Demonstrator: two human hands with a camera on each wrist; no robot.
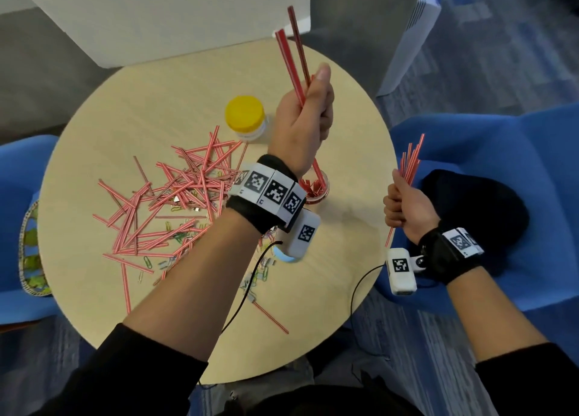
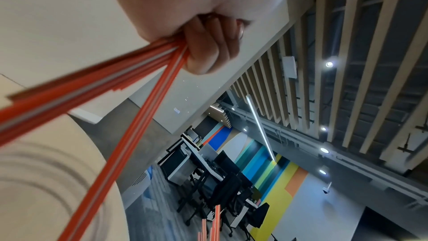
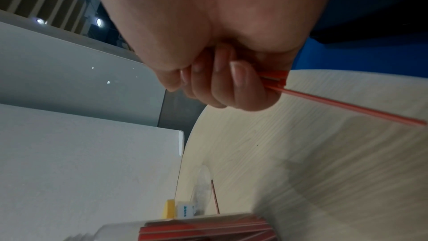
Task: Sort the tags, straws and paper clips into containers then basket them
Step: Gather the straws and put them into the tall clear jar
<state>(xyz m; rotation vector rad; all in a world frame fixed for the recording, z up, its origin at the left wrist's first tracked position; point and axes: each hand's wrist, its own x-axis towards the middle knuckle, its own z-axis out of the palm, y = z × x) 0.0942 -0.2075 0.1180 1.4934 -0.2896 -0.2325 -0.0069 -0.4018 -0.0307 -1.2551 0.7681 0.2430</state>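
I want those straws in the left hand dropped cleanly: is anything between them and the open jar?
Nothing visible blocks them. The left hand holds its straws above the open jar, which already holds straws; the wrist hides part of its mouth.

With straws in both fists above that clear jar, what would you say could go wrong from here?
1. The left hand holds its straws splayed, so some may miss the narrow clear jar or tip it.
2. One straw hangs low from the right hand and could slip out, off the table edge.
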